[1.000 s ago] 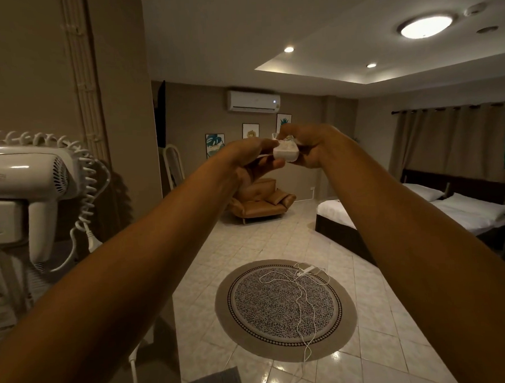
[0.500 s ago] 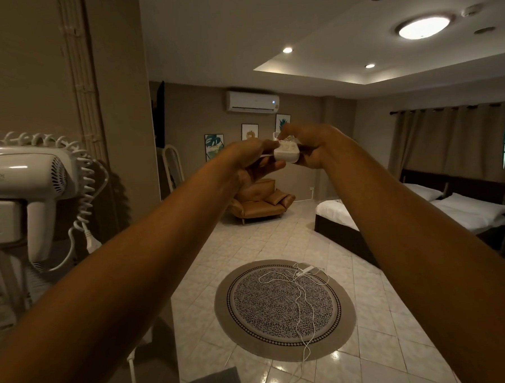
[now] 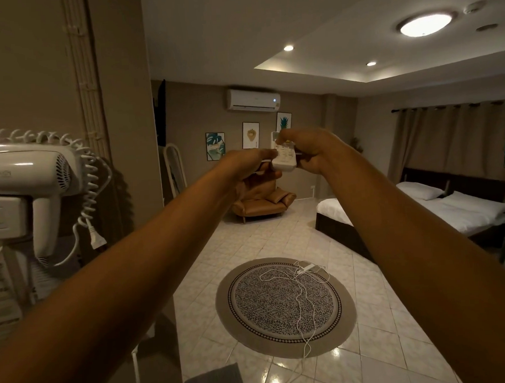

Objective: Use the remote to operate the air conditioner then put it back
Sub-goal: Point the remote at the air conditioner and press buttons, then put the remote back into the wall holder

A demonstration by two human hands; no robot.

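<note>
Both my arms are stretched out toward the far wall. A small white remote (image 3: 284,159) sits between my hands, its button face turned up toward me. My right hand (image 3: 310,153) grips it from the right, with the thumb over its top end. My left hand (image 3: 251,169) touches its left edge with the fingertips. The white air conditioner (image 3: 253,100) hangs high on the far wall, above and slightly left of the remote, with a small light at its right end.
A white wall-mounted hair dryer (image 3: 29,176) with a coiled cord is close on my left beside a wall corner (image 3: 125,139). A round patterned rug (image 3: 285,306) with a loose white cable lies on the tiled floor. A tan armchair (image 3: 263,205) and a bed (image 3: 451,210) stand further in.
The remote has tipped so that its button face now shows, and my right thumb has moved onto its top end. Both hands stay at about the same height.
</note>
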